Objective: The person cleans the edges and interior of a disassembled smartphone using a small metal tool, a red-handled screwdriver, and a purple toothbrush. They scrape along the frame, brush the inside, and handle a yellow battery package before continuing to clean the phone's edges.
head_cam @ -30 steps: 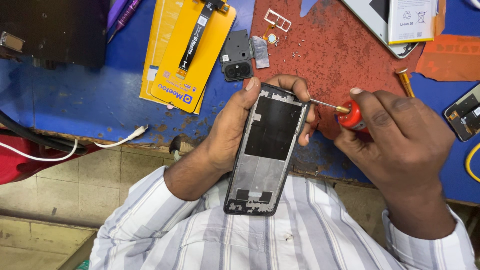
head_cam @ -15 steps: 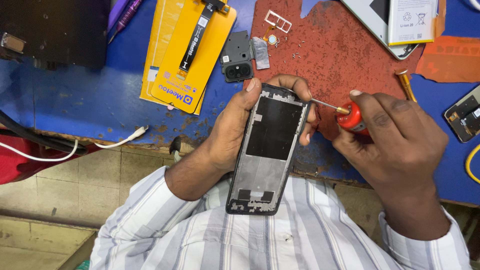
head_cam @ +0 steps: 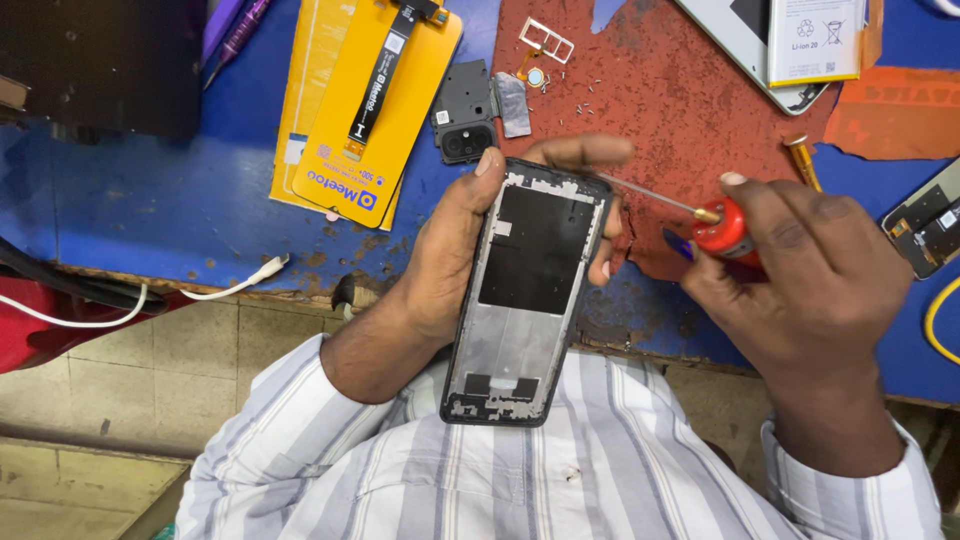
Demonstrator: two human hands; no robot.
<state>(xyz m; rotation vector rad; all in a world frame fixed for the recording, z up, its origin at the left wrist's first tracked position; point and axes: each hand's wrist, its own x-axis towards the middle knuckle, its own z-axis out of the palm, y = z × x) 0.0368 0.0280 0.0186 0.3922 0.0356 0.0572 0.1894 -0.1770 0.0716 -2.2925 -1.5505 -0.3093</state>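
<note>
Blue bench [head_cam: 150,200], worn, w/ rough red mat [head_cam: 690,100] near its front edge. Left hand [head_cam: 460,260] clamps round the phone frame [head_cam: 525,300], held over the front edge: dark flat rectangle, internals already out, back open. Right hand [head_cam: 800,270] pinches a red-handled screwdriver [head_cam: 720,230], thin metal tip at the frame's top right corner. Small camera module [head_cam: 465,125] & tiny screws [head_cam: 585,90] lie removed on the bench.

At frame centre, the left hand [head_cam: 455,250] grips an opened phone frame [head_cam: 525,295] by its long edges, interior facing up. The right hand [head_cam: 800,280] holds a red-handled screwdriver [head_cam: 715,228], its tip meeting the frame's upper right edge. A camera module [head_cam: 465,115] and loose screws [head_cam: 580,95] lie above, on the workbench [head_cam: 150,200].
</note>
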